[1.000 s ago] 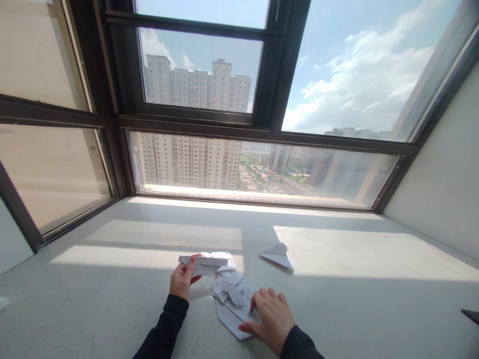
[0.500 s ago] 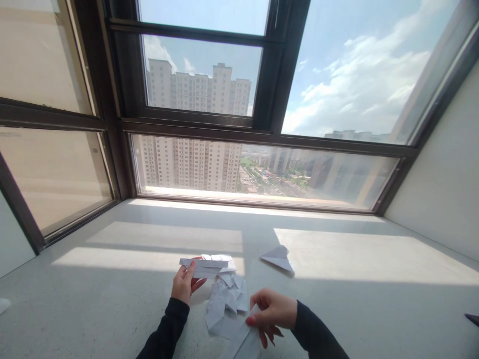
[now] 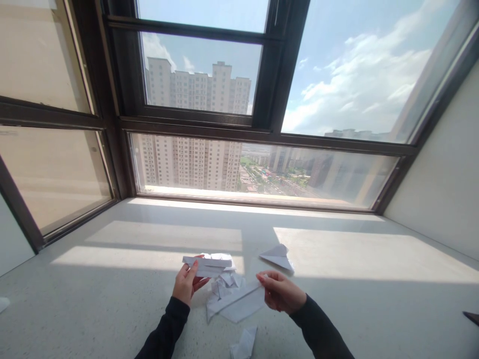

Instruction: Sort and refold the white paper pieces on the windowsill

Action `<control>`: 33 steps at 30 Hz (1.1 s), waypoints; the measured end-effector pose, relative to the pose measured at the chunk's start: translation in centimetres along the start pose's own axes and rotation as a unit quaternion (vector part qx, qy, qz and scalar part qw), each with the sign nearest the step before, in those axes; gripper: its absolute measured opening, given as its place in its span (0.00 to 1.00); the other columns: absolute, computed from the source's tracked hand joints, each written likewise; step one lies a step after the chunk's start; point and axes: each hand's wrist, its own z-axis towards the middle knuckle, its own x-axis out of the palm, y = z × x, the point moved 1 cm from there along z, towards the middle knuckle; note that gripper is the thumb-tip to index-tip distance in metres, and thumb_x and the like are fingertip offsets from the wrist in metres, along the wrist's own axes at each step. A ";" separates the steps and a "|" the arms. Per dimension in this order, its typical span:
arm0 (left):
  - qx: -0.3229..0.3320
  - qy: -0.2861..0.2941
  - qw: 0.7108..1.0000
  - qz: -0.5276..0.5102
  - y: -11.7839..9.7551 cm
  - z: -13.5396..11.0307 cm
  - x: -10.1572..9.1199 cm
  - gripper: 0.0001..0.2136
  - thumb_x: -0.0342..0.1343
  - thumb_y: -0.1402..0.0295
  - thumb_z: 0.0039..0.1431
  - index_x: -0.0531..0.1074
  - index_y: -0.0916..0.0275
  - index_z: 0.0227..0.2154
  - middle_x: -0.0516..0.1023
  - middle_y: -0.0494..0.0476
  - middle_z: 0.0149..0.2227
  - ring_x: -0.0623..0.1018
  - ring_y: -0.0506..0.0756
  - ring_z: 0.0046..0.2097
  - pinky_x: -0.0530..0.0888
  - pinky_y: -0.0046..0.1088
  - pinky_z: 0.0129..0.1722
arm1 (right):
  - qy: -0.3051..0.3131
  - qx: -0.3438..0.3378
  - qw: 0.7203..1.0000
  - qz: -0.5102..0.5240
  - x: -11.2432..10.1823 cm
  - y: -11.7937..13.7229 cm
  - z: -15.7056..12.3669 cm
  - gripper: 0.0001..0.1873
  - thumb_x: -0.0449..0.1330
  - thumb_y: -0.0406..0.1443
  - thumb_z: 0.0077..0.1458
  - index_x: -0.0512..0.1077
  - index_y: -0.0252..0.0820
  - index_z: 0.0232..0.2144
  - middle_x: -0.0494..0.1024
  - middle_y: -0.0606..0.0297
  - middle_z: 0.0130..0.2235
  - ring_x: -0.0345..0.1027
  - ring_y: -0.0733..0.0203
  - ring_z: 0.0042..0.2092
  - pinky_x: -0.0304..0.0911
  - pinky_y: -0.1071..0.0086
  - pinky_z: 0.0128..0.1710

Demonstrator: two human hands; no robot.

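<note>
Sunlit windowsill [image 3: 359,254], left hand [image 3: 184,286] pinching folded paper [image 3: 211,269], right hand [image 3: 283,292] pinching creased sheet [image 3: 243,305], paper airplane [image 3: 278,257] lying at view's five o'clock.

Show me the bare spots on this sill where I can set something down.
Bare: the sill between the right sleeve and the dark object; between the left sleeve and the white object; and between the paper plane and the window frame. Crowded: between the left hand and right hand, where folded papers overlap.

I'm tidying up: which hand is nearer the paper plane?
Right: the right hand is just this side of the paper plane; the left hand is farther off, leftward.
</note>
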 end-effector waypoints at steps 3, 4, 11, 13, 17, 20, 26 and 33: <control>-0.020 0.068 0.997 -0.015 0.6 -0.3 0.4 0.16 0.51 0.70 0.51 0.62 0.61 0.44 0.75 0.56 0.33 0.76 0.54 0.32 0.74 0.27 0.30 | -0.115 -0.104 0.987 -0.047 0.7 0.2 0.7 0.23 0.54 0.53 0.40 0.62 0.38 0.16 0.60 0.75 0.12 0.47 0.77 0.12 0.42 0.79 0.11; -0.028 0.089 0.995 -0.020 0.9 -0.5 0.6 0.19 0.53 0.69 0.49 0.61 0.61 0.46 0.75 0.56 0.33 0.76 0.54 0.32 0.74 0.28 0.30 | -0.137 -0.126 0.980 -0.077 1.0 0.1 1.0 0.23 0.53 0.53 0.41 0.63 0.38 0.16 0.59 0.75 0.13 0.47 0.76 0.13 0.43 0.79 0.12; -0.062 0.189 0.980 -0.028 2.6 -1.0 0.8 0.36 0.62 0.70 0.37 0.54 0.59 0.51 0.73 0.57 0.36 0.75 0.56 0.36 0.71 0.31 0.38 | -0.155 -0.167 0.932 -0.282 1.7 -2.4 1.9 0.24 0.49 0.51 0.46 0.68 0.36 0.16 0.58 0.73 0.14 0.51 0.71 0.19 0.47 0.75 0.19; -0.061 0.204 0.977 -0.023 2.6 -1.2 0.9 0.38 0.63 0.69 0.35 0.53 0.59 0.52 0.73 0.58 0.38 0.74 0.57 0.37 0.70 0.32 0.39 | -0.158 -0.163 0.921 -0.317 1.5 -2.7 1.9 0.24 0.49 0.50 0.47 0.69 0.36 0.16 0.58 0.73 0.15 0.51 0.71 0.19 0.47 0.75 0.20; -0.061 0.190 0.980 0.001 2.3 -1.5 1.2 0.35 0.62 0.66 0.38 0.55 0.60 0.52 0.73 0.60 0.38 0.74 0.57 0.37 0.71 0.32 0.38 | -0.168 -0.160 0.907 -0.352 1.4 -2.9 1.8 0.24 0.48 0.49 0.48 0.69 0.37 0.16 0.57 0.72 0.15 0.51 0.70 0.20 0.48 0.75 0.21; -0.062 0.177 0.982 0.016 2.1 -1.6 1.5 0.32 0.61 0.64 0.40 0.57 0.60 0.51 0.73 0.60 0.39 0.75 0.57 0.36 0.72 0.30 0.35 | -0.172 -0.167 0.900 -0.364 1.6 -2.9 1.8 0.24 0.48 0.49 0.48 0.69 0.37 0.15 0.57 0.72 0.15 0.52 0.69 0.20 0.49 0.75 0.21; -0.058 0.165 0.984 0.021 2.1 -1.5 1.5 0.30 0.60 0.63 0.40 0.59 0.61 0.48 0.73 0.60 0.40 0.75 0.57 0.36 0.73 0.28 0.32 | -0.282 -0.205 0.888 -0.301 1.6 -3.1 1.7 0.26 0.58 0.47 0.39 0.65 0.38 0.39 0.69 0.63 0.31 0.59 0.67 0.25 0.56 0.74 0.22; -0.055 0.174 0.981 0.060 2.1 -1.6 1.5 0.26 0.61 0.60 0.38 0.65 0.63 0.43 0.73 0.62 0.40 0.74 0.60 0.39 0.71 0.34 0.36 | -0.184 -0.184 0.933 -0.249 2.0 -3.0 1.9 0.16 0.54 0.46 0.44 0.69 0.37 0.23 0.71 0.66 0.21 0.63 0.65 0.22 0.55 0.74 0.20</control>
